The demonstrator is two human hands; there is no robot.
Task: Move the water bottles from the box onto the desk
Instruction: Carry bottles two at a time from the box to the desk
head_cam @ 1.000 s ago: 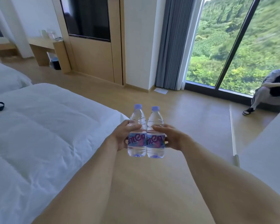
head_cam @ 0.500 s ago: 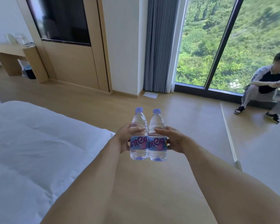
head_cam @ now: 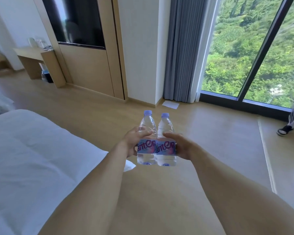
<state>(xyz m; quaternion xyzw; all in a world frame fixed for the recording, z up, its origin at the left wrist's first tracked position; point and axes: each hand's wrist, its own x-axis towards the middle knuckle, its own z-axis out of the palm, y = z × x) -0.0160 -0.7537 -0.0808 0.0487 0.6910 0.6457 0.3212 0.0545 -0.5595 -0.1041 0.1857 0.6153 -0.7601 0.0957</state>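
Note:
Two clear water bottles with lilac caps and pink-and-blue labels stand upright side by side in the air in front of me. My left hand grips the left bottle round its label. My right hand grips the right bottle the same way. The bottles touch each other above the wooden floor. The wooden desk stands far off at the back left against the wall, with small items on top. No box is in view.
A bed with a white duvet fills the left. A dark screen sits in a wooden wall panel ahead. Grey curtain and tall windows at right; a person's leg and shoe at the far right. A paper lies on the floor.
The view has swung to the left: the desk sits further into the frame and the seated person has slid to the right edge. Both hands still hold the bottles together.

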